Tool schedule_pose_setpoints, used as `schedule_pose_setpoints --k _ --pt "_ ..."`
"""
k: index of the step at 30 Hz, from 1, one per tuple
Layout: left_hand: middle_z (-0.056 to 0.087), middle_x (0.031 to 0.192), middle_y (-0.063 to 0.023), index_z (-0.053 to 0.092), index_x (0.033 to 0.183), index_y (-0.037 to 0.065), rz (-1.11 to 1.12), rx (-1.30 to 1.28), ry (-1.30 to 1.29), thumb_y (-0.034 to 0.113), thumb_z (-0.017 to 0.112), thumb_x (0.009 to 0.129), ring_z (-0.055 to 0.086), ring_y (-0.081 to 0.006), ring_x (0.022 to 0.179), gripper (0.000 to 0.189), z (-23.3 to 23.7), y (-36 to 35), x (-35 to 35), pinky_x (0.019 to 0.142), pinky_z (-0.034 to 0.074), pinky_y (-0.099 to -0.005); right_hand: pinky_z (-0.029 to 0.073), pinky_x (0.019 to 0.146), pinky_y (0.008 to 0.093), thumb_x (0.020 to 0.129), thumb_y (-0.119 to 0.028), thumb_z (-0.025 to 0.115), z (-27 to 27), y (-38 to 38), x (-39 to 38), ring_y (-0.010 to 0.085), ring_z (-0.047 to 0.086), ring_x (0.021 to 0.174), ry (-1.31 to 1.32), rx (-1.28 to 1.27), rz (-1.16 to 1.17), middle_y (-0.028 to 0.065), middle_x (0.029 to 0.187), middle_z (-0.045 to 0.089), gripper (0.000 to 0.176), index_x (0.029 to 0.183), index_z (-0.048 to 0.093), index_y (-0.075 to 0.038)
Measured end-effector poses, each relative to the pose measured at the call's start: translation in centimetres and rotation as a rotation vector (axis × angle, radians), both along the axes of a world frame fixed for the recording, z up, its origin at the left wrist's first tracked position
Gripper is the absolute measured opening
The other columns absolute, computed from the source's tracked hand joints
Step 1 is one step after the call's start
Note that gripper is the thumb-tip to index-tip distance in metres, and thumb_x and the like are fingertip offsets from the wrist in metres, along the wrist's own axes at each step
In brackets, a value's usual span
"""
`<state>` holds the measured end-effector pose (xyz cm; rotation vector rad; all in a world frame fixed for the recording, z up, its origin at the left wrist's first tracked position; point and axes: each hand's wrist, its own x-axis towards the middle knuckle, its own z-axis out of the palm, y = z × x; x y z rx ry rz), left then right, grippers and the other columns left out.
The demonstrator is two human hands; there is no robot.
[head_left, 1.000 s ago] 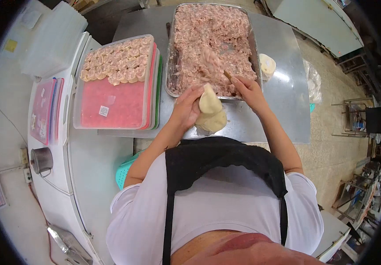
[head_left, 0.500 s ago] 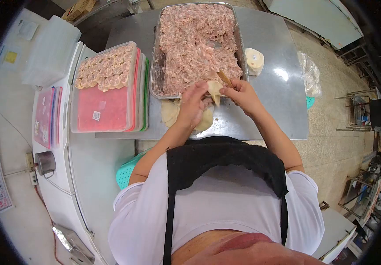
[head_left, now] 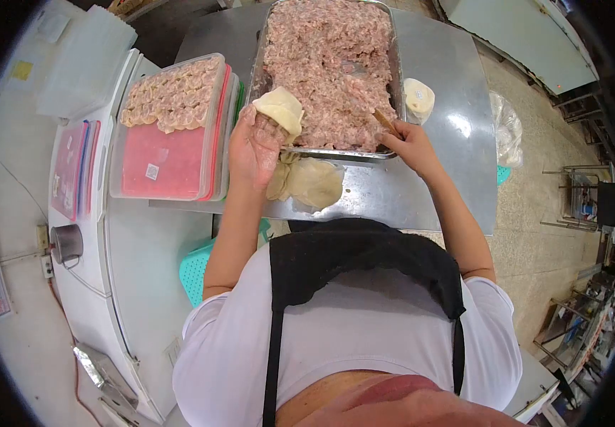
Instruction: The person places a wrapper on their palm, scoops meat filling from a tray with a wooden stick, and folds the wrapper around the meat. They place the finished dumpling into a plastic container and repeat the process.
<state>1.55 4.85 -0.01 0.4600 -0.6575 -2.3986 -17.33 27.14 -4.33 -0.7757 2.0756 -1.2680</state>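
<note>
My left hand (head_left: 252, 146) is turned palm up at the near left corner of a metal tray (head_left: 336, 151). A pale round dumpling wrapper (head_left: 280, 112) lies folded over its fingers, hiding the fingertips. My right hand (head_left: 413, 148) pinches a flat wooden stick (head_left: 387, 122), whose tip reaches into the minced meat (head_left: 325, 67) at the tray's near right side. More round wrappers (head_left: 316, 183) lie loosely overlapped on the table between my hands, in front of the tray.
Left of the tray stand stacked plastic containers (head_left: 211, 164); the top one has rows of filled dumplings (head_left: 172, 92) on a pink base. A stack of wrappers (head_left: 419, 98) sits right of the tray on the steel table (head_left: 457, 164). A turquoise basket (head_left: 195, 274) is below the table.
My hands have moved apart from the tray's front edge. The left has gone left and turned palm up with the wrapper; the right has shifted right with the stick.
</note>
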Motion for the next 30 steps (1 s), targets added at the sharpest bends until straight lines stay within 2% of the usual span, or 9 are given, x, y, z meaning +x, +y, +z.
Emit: schedule_pose_setpoints --k 3,10,12,16,21,23,25,29,30 --pt "0.056 0.119 -0.0145 0.048 0.118 0.001 -0.109 0.088 0.005 0.013 0.051 0.094 0.053 -0.0270 0.116 0.027 -0.1 0.2 -0.6 0.102 0.042 -0.0447 0.043 0.061 0.0230 0.083 -0.024 0.069 2.9 -1.2 1.5 0.0066 0.053 0.067 -0.030 0.086 0.034 -0.0012 0.075 0.061 0.027 0.091 0.064 0.000" --pt "0.059 0.113 -0.0122 0.049 0.111 0.007 -0.287 0.015 0.196 0.000 0.053 0.090 0.056 -0.0250 0.111 0.022 -0.2 2.2 -2.0 0.098 0.046 -0.0428 0.033 0.051 0.0190 0.079 -0.024 0.074 5.0 -4.5 4.5 0.0022 0.048 0.061 -0.377 -0.275 0.114 -0.0040 0.072 0.060 0.031 0.101 0.066 -0.003" --pt "0.059 0.113 -0.0119 0.049 0.112 0.007 -0.265 0.020 0.219 0.004 0.053 0.092 0.057 -0.0259 0.111 0.021 0.3 1.4 -1.5 0.098 0.047 -0.0437 0.044 0.069 0.0210 0.079 -0.020 0.074 5.7 -4.5 4.9 0.0065 0.057 0.079 -0.490 -0.189 0.188 0.0015 0.087 0.065 0.040 0.110 0.064 0.003" --pt "0.059 0.116 -0.0113 0.049 0.118 0.006 -0.204 0.095 0.271 0.016 0.052 0.095 0.057 -0.0285 0.111 0.025 1.0 -0.7 -0.7 0.097 0.047 -0.0457 0.027 0.050 0.0226 0.080 -0.024 0.073 3.8 -2.3 3.6 0.0020 0.035 0.056 -0.057 -0.013 0.104 -0.0081 0.060 0.043 0.022 0.087 0.067 -0.003" --pt "0.052 0.130 -0.0138 0.049 0.123 0.006 -0.386 0.218 0.516 0.026 0.049 0.097 0.050 -0.0287 0.121 0.033 1.0 -3.4 -1.3 0.101 0.042 -0.0494 0.035 0.055 0.0247 0.084 -0.024 0.070 4.3 0.4 1.7 0.0056 0.042 0.062 0.212 0.191 -0.033 -0.0045 0.065 0.049 0.027 0.095 0.068 0.000" --pt "0.050 0.132 -0.0142 0.048 0.125 0.006 -0.480 0.231 0.596 0.026 0.049 0.097 0.048 -0.0295 0.122 0.035 1.2 -3.3 -1.9 0.101 0.042 -0.0489 0.045 0.063 0.0286 0.085 -0.033 0.067 4.9 0.6 1.6 0.0122 0.057 0.067 0.284 0.106 -0.153 0.0076 0.072 0.064 0.036 0.099 0.068 0.001" --pt "0.047 0.134 -0.0142 0.045 0.128 0.005 -0.249 -0.104 0.071 0.026 0.049 0.097 0.048 -0.0305 0.121 0.038 1.2 -2.0 -2.9 0.099 0.044 -0.0453 0.046 0.067 0.0284 0.087 -0.032 0.064 6.5 0.3 1.7 0.0130 0.060 0.073 0.304 0.042 -0.183 0.0097 0.079 0.066 0.037 0.104 0.067 0.000" --pt "0.053 0.127 -0.0159 0.049 0.126 0.003 -0.312 0.019 0.068 0.029 0.045 0.098 0.055 -0.0295 0.114 0.038 0.7 -1.4 -4.7 0.095 0.047 -0.0400 0.047 0.071 0.0278 0.092 -0.031 0.059 9.2 -0.8 2.3 0.0136 0.060 0.078 0.329 -0.096 -0.224 0.0095 0.085 0.067 0.035 0.107 0.066 0.000" --pt "0.058 0.121 -0.0135 0.053 0.124 0.003 -0.355 -0.445 -0.249 0.030 0.044 0.099 0.057 -0.0284 0.110 0.038 0.0 -1.5 -5.0 0.092 0.048 -0.0376 0.047 0.071 0.0277 0.093 -0.031 0.058 9.6 -1.1 2.5 0.0137 0.059 0.078 0.352 -0.142 -0.217 0.0092 0.085 0.067 0.035 0.107 0.066 0.000"
